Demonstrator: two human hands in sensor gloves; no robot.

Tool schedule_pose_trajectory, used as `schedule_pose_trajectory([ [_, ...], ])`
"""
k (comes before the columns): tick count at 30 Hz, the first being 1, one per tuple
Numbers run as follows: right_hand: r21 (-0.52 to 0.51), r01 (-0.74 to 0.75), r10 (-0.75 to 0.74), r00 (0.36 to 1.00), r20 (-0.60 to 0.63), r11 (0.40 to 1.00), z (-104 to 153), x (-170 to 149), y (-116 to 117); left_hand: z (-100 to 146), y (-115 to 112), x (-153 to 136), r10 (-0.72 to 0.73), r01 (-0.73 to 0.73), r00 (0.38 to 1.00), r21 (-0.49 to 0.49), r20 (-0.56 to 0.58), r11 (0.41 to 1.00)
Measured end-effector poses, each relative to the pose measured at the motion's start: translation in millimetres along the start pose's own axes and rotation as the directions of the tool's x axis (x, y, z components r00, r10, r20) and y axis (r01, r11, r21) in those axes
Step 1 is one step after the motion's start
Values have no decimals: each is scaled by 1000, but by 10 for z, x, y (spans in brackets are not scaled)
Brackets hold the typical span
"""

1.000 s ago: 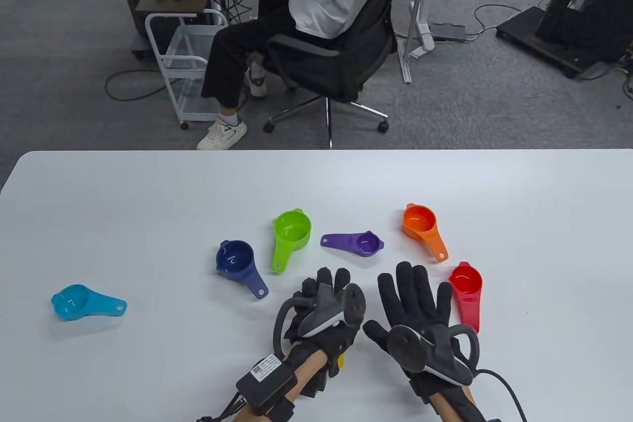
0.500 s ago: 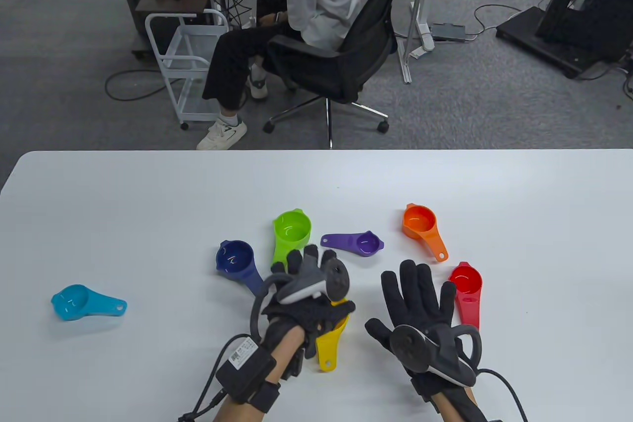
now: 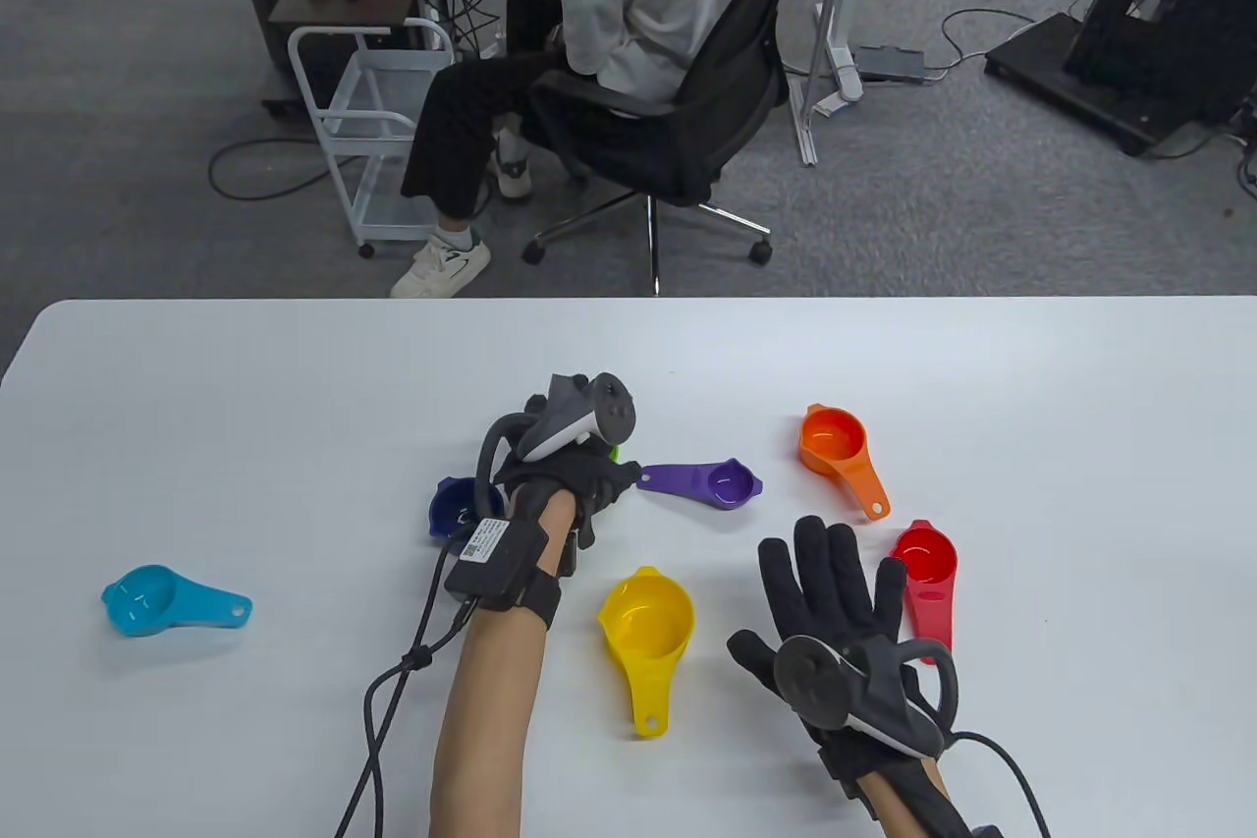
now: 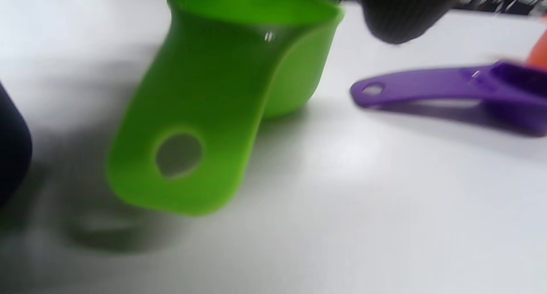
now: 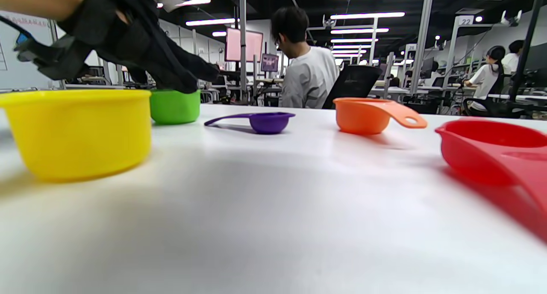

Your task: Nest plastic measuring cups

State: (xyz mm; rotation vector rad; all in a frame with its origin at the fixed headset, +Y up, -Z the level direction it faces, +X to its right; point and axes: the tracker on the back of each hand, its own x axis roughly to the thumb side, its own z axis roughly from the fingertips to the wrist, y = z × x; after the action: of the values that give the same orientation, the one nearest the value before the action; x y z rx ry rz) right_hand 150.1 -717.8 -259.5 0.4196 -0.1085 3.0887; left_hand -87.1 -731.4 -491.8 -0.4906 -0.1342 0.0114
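Table view: left hand (image 3: 574,470) now over green cup (image 4: 239,80), grip unclear; yellow cup (image 3: 646,627) uncovered; right hand (image 3: 835,612) flat, spread

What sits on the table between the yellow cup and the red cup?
Only the right hand, resting flat with fingers spread, between the yellow cup and red cup; table view.

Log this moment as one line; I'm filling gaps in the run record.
left hand: over green cup, grip unclear | right hand: flat on table, empty | yellow cup: standing free | nothing nested yet
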Motion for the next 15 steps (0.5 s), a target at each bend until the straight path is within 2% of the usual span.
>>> schedule_pose_trajectory([
  [1, 11, -2, 2, 1000, 1, 1000, -6, -1, 9, -50, -38, 4, -19, 18, 1000, -39, -17, 999],
  [3, 26, -3, 3, 1000, 2, 1000, -12, -2, 22, -71, -41, 18, -15, 15, 1000, 44, 10, 999],
  [5, 31, -2, 2, 1000, 4, 1000, -8, 0, 20, -36, -44, 47, -37, 37, 999, 33, -6, 999],
  [6, 31, -1, 1, 1000, 5, 1000, -5, -1, 20, 31, -12, 63, -72, 72, 997, 65, -1, 995],
  [8, 27, 1, -1, 1000, 5, 1000, -3, -2, 20, 204, 65, 113, -73, 67, 996, 122, 47, 990],
  [10, 24, -5, 5, 1000, 2, 1000, -5, 1, 24, 543, 145, 205, -19, -5, 993, 207, 114, 978],
  [12, 25, -13, 13, 1000, 1, 1000, -3, 8, 28, 832, 144, 296, 35, -65, 989, 211, 143, 975],
  [15, 32, -15, 15, 1000, -4, 999, 5, 22, 33, 1236, 23, 449, 101, -136, 977, 181, 190, 974],
])
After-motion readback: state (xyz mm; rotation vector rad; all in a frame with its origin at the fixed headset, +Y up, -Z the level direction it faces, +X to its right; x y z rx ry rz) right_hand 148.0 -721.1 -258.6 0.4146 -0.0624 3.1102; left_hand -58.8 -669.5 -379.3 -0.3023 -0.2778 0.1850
